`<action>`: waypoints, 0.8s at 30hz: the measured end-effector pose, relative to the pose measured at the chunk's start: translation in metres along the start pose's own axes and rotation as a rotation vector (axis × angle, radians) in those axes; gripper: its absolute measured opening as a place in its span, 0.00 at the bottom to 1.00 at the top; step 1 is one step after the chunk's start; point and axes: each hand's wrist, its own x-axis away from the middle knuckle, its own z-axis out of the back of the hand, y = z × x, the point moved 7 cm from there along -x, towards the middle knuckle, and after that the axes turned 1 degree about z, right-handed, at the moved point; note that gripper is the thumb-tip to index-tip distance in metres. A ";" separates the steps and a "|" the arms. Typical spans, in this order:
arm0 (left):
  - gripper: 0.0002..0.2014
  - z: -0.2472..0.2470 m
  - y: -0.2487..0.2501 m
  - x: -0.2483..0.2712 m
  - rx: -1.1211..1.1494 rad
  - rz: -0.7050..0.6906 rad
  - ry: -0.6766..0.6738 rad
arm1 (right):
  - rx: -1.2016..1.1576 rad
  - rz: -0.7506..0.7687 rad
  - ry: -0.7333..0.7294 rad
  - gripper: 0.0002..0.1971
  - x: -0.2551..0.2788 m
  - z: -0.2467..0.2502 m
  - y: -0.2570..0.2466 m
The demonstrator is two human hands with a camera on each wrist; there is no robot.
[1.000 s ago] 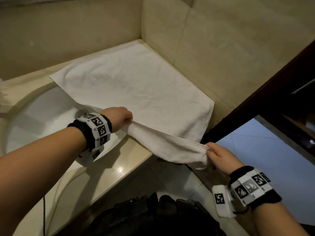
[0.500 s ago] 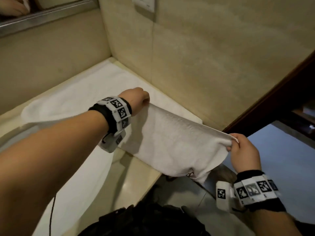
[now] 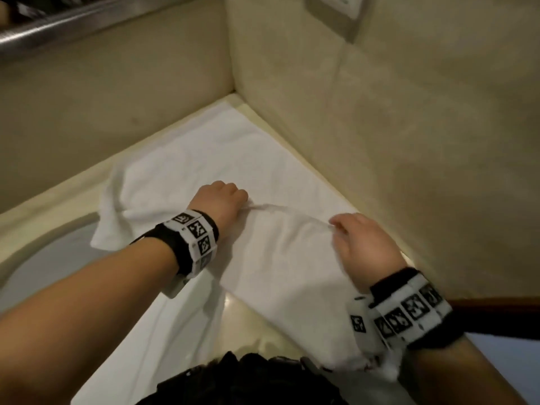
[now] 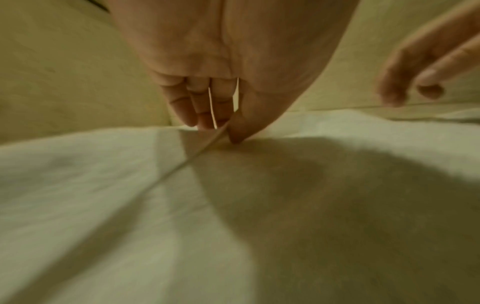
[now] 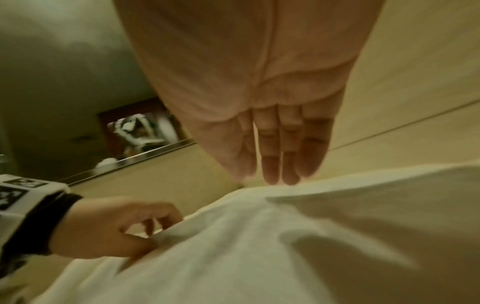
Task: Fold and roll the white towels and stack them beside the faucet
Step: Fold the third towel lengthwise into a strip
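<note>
A white towel (image 3: 277,264) lies spread on the beige counter in the corner, its near half lifted and carried over the far half. My left hand (image 3: 225,200) pinches the towel's raised edge between thumb and fingers; the left wrist view shows the pinch (image 4: 221,127) on the cloth (image 4: 103,205). My right hand (image 3: 359,244) holds the same edge further right, and the edge runs taut between both hands. In the right wrist view its fingers (image 5: 270,164) point down at the towel (image 5: 259,257). The towel's left corner hangs over the sink rim. No faucet is in view.
The white sink basin (image 3: 43,273) sits at the left, partly under the towel. Beige walls (image 3: 409,141) close in the back and right sides. A metal mirror frame (image 3: 58,27) runs along the top left. A dark bag (image 3: 248,381) lies below the counter's front edge (image 3: 248,323).
Both hands have carried the towel's near edge up off the counter front and forward over the far half. The right hand moved from beyond the counter edge to above the towel.
</note>
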 end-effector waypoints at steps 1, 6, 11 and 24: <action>0.17 -0.002 -0.014 0.006 -0.050 0.037 -0.012 | -0.001 0.053 -0.082 0.17 -0.021 -0.011 -0.020; 0.19 -0.007 -0.081 0.039 -0.131 0.228 -0.066 | 0.173 0.372 -0.264 0.23 -0.098 -0.063 -0.140; 0.19 -0.002 -0.151 0.077 -0.078 0.406 -0.110 | 0.369 0.510 -0.361 0.13 -0.133 -0.098 -0.178; 0.14 0.077 -0.239 0.090 0.259 0.554 0.281 | -0.045 0.559 -0.279 0.12 -0.164 -0.080 -0.248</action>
